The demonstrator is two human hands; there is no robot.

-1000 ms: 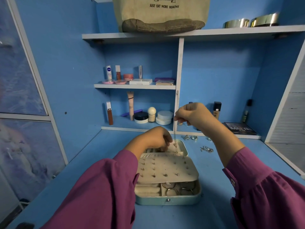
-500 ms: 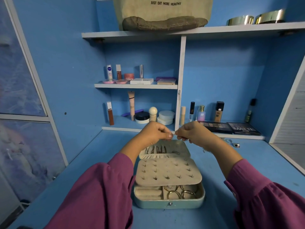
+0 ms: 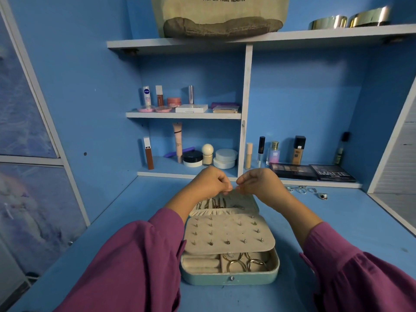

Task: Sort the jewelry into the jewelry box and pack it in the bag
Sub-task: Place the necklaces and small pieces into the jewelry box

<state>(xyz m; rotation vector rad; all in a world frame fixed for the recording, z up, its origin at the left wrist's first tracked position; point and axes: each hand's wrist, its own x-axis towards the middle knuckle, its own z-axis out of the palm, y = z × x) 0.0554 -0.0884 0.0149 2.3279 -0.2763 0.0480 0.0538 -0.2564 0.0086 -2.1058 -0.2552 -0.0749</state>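
Observation:
A pale teal jewelry box (image 3: 229, 279) lies open on the blue desk. Its cream earring panel (image 3: 229, 235) carries several studs, and gold hoops (image 3: 243, 262) sit in the front compartment. Several necklaces (image 3: 213, 202) hang in the raised lid. My left hand (image 3: 211, 180) and my right hand (image 3: 261, 183) meet fingertip to fingertip at the lid's top edge, both pinching a thin chain that barely shows. Loose rings (image 3: 301, 189) lie on the desk to the right. The beige canvas bag (image 3: 220, 16) stands on the top shelf.
Cosmetics fill the shelves behind the box: tubes, jars, bottles, and two dark palettes (image 3: 313, 172) at the right. Two metal tins (image 3: 351, 19) sit on the top shelf. A glazed panel borders the desk on the left.
My right hand came down from holding the chain dangling above the lid. My left hand rose from inside the lid, and both now pinch together at its top edge.

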